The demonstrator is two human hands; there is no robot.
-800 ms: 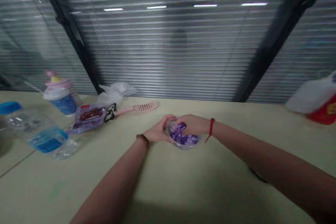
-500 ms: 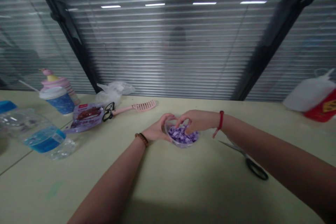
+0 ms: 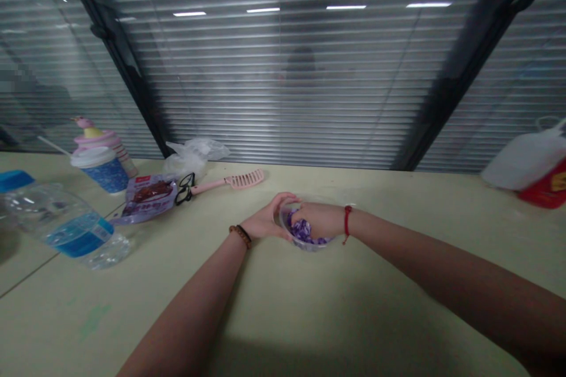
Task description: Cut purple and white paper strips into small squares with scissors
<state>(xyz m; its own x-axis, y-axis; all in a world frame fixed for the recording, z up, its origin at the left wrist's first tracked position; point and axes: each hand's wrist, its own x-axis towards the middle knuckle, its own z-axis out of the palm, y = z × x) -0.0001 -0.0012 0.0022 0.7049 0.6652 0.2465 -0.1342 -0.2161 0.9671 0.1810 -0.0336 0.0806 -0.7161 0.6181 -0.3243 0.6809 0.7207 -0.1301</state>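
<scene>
A clear plastic bowl [image 3: 312, 246] with small purple pieces [image 3: 302, 230] in it stands on the table in the middle of the head view. My left hand [image 3: 267, 219] is curled round the bowl's left side, thumb and fingers gripping its wall. Reaching down inside the bowl from the right is my right hand [image 3: 322, 219]. Its fingers are hidden by the hand itself and the pieces, so I cannot see what they hold. Purple pieces bunch up in front of that hand.
On the pale table [image 3: 274, 306], a large water bottle [image 3: 66, 221], paper cup [image 3: 104, 171], purple packet [image 3: 150, 195], glasses [image 3: 185, 188], pink hairbrush [image 3: 230, 181] and plastic bag [image 3: 194, 156] lie left. A white-and-red container [image 3: 526, 159] lies far right. Window blinds [image 3: 283, 112] rise behind.
My right hand has gone deeper into the bowl and turned, pushing the purple pieces together. My right forearm now covers the scissors that showed before. The left hand keeps its hold.
</scene>
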